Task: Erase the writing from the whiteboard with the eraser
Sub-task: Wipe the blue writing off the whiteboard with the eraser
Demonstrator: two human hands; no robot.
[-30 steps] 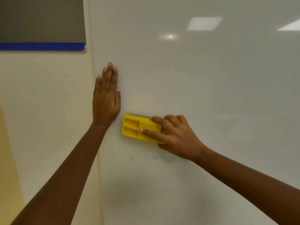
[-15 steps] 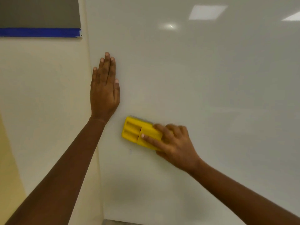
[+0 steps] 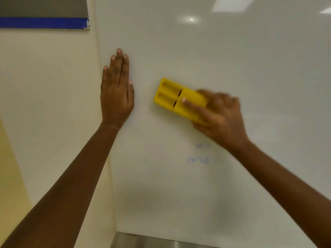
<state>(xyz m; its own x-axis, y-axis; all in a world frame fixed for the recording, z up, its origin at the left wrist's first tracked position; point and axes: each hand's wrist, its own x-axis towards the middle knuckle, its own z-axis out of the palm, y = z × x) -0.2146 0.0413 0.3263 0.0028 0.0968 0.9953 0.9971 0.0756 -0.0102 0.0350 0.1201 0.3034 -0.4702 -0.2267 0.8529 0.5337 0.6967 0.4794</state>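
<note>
A glossy whiteboard (image 3: 232, 68) fills most of the view. My right hand (image 3: 220, 115) grips a yellow plastic eraser (image 3: 172, 97) and presses it flat against the board; the hand is blurred. Faint blue writing (image 3: 198, 160) shows on the board below the eraser, with a smudged patch (image 3: 202, 145) just above it. My left hand (image 3: 117, 92) lies flat on the board near its left edge, fingers straight and together, pointing up, holding nothing.
A cream wall (image 3: 44, 86) adjoins the board's left edge. A grey panel with a blue tape strip (image 3: 43, 22) hangs at the upper left. A metal ledge (image 3: 152, 241) runs along the board's bottom edge. Ceiling lights reflect at the upper right.
My right hand has carried the eraser to the right and slightly up, away from my left hand. Faint blue writing has come into sight below it. The left hand stays put.
</note>
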